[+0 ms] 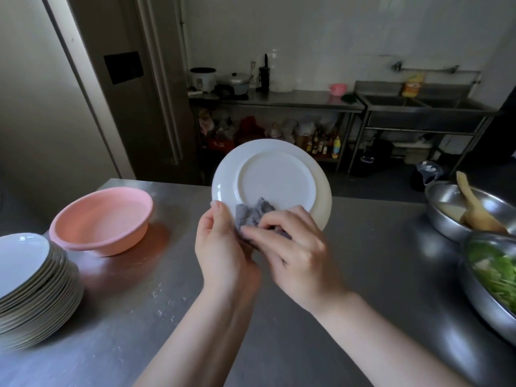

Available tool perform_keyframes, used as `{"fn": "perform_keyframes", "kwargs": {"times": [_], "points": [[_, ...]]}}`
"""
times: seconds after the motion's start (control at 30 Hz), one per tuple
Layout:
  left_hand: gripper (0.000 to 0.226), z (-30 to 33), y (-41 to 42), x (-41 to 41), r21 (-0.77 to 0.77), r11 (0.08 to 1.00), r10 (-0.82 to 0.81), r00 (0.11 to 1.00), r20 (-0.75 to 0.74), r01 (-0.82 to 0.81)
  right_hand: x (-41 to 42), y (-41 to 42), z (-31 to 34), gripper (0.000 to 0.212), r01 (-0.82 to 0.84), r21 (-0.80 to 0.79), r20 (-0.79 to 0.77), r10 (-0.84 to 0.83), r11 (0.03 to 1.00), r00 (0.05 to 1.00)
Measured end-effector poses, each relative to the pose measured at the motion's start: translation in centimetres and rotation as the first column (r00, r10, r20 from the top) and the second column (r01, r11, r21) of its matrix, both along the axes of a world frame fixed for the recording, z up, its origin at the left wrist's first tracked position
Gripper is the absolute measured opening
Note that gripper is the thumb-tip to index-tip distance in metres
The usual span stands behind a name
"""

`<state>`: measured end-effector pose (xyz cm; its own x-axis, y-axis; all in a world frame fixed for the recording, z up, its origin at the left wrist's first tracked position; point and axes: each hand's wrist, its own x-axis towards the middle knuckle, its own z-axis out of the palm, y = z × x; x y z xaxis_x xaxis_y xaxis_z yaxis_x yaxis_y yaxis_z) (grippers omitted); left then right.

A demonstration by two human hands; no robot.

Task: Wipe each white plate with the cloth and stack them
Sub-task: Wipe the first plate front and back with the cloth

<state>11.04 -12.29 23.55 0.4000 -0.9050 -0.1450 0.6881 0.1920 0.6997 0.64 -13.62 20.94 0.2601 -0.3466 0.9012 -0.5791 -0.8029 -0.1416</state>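
I hold a white plate (275,177) tilted upright above the steel table, its underside with the foot ring facing me. My left hand (223,247) grips the plate's lower left rim, thumb on the edge. My right hand (293,247) presses a grey cloth (252,212) against the lower part of the plate's underside. Much of the cloth is hidden under my fingers. A tall stack of white plates (36,291) stands at the table's left edge.
A pink plastic basin (103,222) sits left of my hands on the steel table (279,317). At the right are a steel bowl with a wooden spoon (472,210) and a steel bowl of green vegetables (491,277). A counter and sink stand beyond.
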Motion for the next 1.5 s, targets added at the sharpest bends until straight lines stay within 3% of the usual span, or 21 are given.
{"fn": "perform_keyframes", "kwargs": {"times": [0.1, 0.2, 0.3, 0.37, 0.47, 0.57, 0.63, 0.8, 0.93, 1.07, 1.2, 1.33, 1.5], "points": [[0.023, -0.1, -0.5, 1.2, -0.001, 0.996, 0.087, 0.994, 0.062, -0.087, -2.7, -0.3, -0.4, 0.016, 0.048, 0.017, 0.192, -0.051, 0.999, 0.980], [0.025, -0.6, -0.3, 1.3, -0.014, 0.996, 0.093, 0.987, 0.131, -0.092, -4.1, -1.4, 0.8, 0.017, 0.058, 0.204, 0.379, -0.133, 0.977, 0.916], [0.028, -1.1, 0.2, 1.0, -0.010, 0.993, 0.114, 0.980, 0.166, -0.114, -4.6, -2.9, 3.3, 0.017, 0.026, 0.376, 0.431, -0.200, 0.926, 0.880], [0.026, -1.3, 0.6, 0.4, -0.027, 0.988, 0.152, 0.968, 0.200, -0.150, -4.4, -3.4, 4.5, 0.017, 0.071, 0.416, 0.429, -0.264, 0.907, 0.864], [0.022, -1.1, 0.9, -0.7, -0.095, 0.980, 0.192, 0.946, 0.260, -0.173, -2.5, -2.7, 4.6, 0.021, 0.195, 0.305, 0.344, -0.299, 0.932, 0.890], [0.020, -0.6, 0.6, -0.8, -0.086, 0.986, 0.159, 0.957, 0.244, -0.142, -0.5, -1.1, 3.1, 0.024, 0.079, 0.198, 0.140, -0.108, 0.977, 0.984], [0.023, -0.4, 0.4, 0.0, -0.057, 0.986, 0.163, 0.964, 0.212, -0.154, -1.0, -0.7, 2.2, 0.021, -0.029, 0.167, 0.043, 0.022, 0.986, 0.999], [0.025, -0.6, 0.5, 1.1, -0.104, 0.981, 0.191, 0.917, 0.351, -0.164, -2.1, -1.0, 2.9, 0.020, 0.127, 0.253, 0.246, -0.191, 0.959, 0.950], [0.026, -1.2, 1.3, 0.1, -0.143, 0.986, 0.137, 0.890, 0.434, -0.082, 0.7, 0.0, 4.3, 0.017, 0.033, 0.119, 0.109, -0.046, 0.992, 0.993], [0.026, -1.4, 1.3, 0.4, -0.162, 0.983, 0.156, 0.851, 0.501, -0.085, 0.7, -0.8, 6.8, 0.014, 0.063, 0.333, 0.112, -0.106, 0.941, 0.988], [0.034, -1.4, 1.2, 1.6, -0.190, 0.977, 0.176, 0.874, 0.452, -0.098, -1.6, -2.3, 7.2, 0.015, 0.078, 0.445, 0.217, -0.192, 0.892, 0.957], [0.045, -0.9, 0.4, 2.7, -0.164, 0.966, 0.236, 0.945, 0.226, -0.201, -3.7, -2.0, 4.6, 0.016, 0.029, 0.505, 0.421, -0.276, 0.863, 0.864], [0.042, -0.9, -0.5, 1.6, -0.040, 0.968, 0.252, 0.965, 0.075, -0.249, -1.7, 1.0, -0.9, 0.015, 0.078, 0.343, 0.488, -0.248, 0.936, 0.837]]}}
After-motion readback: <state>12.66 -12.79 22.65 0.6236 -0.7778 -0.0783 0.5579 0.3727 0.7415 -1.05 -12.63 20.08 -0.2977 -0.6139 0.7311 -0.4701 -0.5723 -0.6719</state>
